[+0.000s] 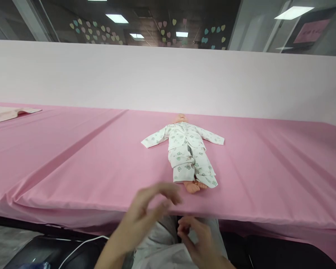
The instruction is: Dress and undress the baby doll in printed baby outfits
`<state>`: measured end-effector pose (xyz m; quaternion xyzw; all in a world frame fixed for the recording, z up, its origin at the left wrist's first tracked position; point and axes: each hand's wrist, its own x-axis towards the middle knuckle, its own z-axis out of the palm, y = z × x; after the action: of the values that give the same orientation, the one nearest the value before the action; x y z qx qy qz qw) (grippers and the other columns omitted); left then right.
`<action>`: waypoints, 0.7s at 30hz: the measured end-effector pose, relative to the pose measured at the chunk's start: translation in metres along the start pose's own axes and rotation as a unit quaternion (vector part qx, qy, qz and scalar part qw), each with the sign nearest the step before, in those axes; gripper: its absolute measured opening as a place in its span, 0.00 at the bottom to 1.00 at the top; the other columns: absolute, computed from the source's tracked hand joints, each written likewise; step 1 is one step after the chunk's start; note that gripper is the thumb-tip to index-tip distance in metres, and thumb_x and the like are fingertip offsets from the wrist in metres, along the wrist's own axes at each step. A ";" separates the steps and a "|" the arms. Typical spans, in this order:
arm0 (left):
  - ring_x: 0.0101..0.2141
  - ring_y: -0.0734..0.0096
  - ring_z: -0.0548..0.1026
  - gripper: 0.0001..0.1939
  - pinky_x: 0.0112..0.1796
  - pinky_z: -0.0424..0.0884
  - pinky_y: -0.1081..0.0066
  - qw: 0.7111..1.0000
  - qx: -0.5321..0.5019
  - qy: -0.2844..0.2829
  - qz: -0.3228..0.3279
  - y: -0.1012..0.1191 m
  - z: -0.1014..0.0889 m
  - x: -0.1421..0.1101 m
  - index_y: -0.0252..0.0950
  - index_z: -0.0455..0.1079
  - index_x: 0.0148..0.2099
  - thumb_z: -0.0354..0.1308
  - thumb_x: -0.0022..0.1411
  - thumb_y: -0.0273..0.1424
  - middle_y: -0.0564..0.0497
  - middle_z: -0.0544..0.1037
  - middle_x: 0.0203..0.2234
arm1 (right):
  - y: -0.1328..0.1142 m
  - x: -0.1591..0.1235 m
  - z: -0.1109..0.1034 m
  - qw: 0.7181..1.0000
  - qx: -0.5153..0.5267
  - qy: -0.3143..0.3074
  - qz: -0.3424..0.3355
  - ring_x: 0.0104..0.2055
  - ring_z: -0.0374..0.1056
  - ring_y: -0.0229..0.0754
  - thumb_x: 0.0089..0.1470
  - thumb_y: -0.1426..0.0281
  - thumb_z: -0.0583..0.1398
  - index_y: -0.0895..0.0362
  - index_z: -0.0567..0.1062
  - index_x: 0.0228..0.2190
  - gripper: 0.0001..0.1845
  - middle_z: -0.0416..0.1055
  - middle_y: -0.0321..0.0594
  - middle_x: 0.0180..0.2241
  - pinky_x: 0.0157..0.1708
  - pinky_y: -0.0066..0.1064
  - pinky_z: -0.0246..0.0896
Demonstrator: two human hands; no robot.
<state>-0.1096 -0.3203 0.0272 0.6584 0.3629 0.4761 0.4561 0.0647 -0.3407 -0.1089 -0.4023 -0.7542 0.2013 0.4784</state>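
Note:
A baby doll [192, 186] lies on its back on the pink-covered table, feet toward me. It wears a white patterned jacket [186, 135] with its sleeves spread wide, and matching trousers [183, 162]. Both bare feet stick out of the trouser legs. My left hand [149, 209] is raised at the table's front edge, short of the doll's feet. Its fingers are bent, apart from the thumb and slightly blurred, with nothing in them. Over my lap, below the edge, my right hand [197, 239] is loosely curled. A gap shows between its thumb and fingers, and no object is visible there.
The pink cloth [100, 168] has long creases and hangs over the front edge. A pale pink cloth [8, 113] lies at the far left. Behind stands a white wall [162, 78] under glass. Black chairs [285, 252] and a white cable [82, 244] are below.

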 end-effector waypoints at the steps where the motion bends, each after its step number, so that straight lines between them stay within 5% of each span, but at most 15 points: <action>1: 0.32 0.66 0.74 0.10 0.37 0.72 0.65 0.997 -0.028 0.061 0.033 -0.001 -0.008 0.015 0.42 0.75 0.39 0.53 0.62 0.36 0.49 0.77 0.28 | -0.015 0.015 -0.015 1.000 0.012 0.009 -0.016 0.24 0.71 0.38 0.49 0.75 0.57 0.46 0.70 0.37 0.13 0.73 0.31 0.25 0.25 0.25 0.69; 3: 0.27 0.70 0.72 0.09 0.34 0.70 0.67 0.980 -0.089 0.164 0.064 -0.005 -0.016 0.047 0.41 0.74 0.36 0.53 0.61 0.35 0.52 0.74 0.24 | -0.036 0.050 -0.041 0.997 -0.001 0.037 -0.062 0.28 0.71 0.37 0.53 0.77 0.56 0.48 0.71 0.35 0.11 0.75 0.33 0.27 0.29 0.26 0.69; 6: 0.27 0.73 0.72 0.07 0.31 0.70 0.71 0.966 -0.134 0.220 0.031 -0.022 -0.011 0.105 0.39 0.73 0.35 0.55 0.57 0.33 0.53 0.74 0.25 | -0.037 0.119 -0.060 0.991 -0.054 0.066 -0.099 0.32 0.72 0.37 0.55 0.75 0.56 0.52 0.74 0.33 0.08 0.76 0.35 0.29 0.33 0.25 0.66; 10: 0.36 0.69 0.75 0.09 0.38 0.70 0.71 0.983 0.040 0.180 0.019 -0.057 0.002 0.188 0.35 0.72 0.37 0.53 0.53 0.27 0.50 0.78 0.34 | 0.013 0.236 -0.055 0.992 -0.068 0.083 -0.071 0.32 0.71 0.37 0.55 0.75 0.52 0.56 0.76 0.34 0.13 0.76 0.36 0.31 0.37 0.27 0.64; 12: 0.39 0.69 0.75 0.13 0.45 0.67 0.71 0.970 0.142 0.195 0.039 -0.074 0.003 0.227 0.34 0.73 0.40 0.51 0.54 0.25 0.49 0.79 0.37 | 0.048 0.293 -0.047 0.991 -0.098 0.090 -0.010 0.33 0.71 0.38 0.54 0.78 0.50 0.58 0.76 0.35 0.15 0.76 0.38 0.33 0.40 0.29 0.63; 14: 0.41 0.68 0.75 0.17 0.46 0.67 0.71 0.955 0.199 0.219 -0.006 -0.090 0.001 0.261 0.34 0.71 0.47 0.49 0.56 0.24 0.48 0.79 0.39 | 0.082 0.337 -0.037 0.984 -0.135 0.102 0.048 0.38 0.70 0.39 0.55 0.79 0.48 0.60 0.76 0.37 0.18 0.76 0.41 0.36 0.45 0.30 0.61; 18: 0.47 0.66 0.73 0.19 0.47 0.66 0.71 0.925 0.271 0.250 -0.096 -0.113 -0.006 0.307 0.34 0.69 0.52 0.47 0.60 0.25 0.46 0.78 0.44 | 0.130 0.376 -0.019 0.965 -0.211 0.085 0.130 0.45 0.69 0.44 0.53 0.80 0.49 0.62 0.77 0.37 0.17 0.75 0.47 0.40 0.49 0.33 0.58; 21: 0.48 0.61 0.73 0.16 0.46 0.66 0.67 0.911 0.339 0.197 -0.126 -0.119 -0.011 0.327 0.39 0.74 0.47 0.49 0.61 0.29 0.46 0.77 0.46 | 0.149 0.380 -0.013 0.962 -0.217 0.068 0.151 0.45 0.69 0.47 0.52 0.80 0.51 0.63 0.78 0.34 0.16 0.75 0.51 0.38 0.49 0.35 0.58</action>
<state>-0.0323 0.0188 0.0130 0.6147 0.6653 0.3830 0.1812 0.0545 0.0506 0.0069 -0.6184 -0.6760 0.0748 0.3938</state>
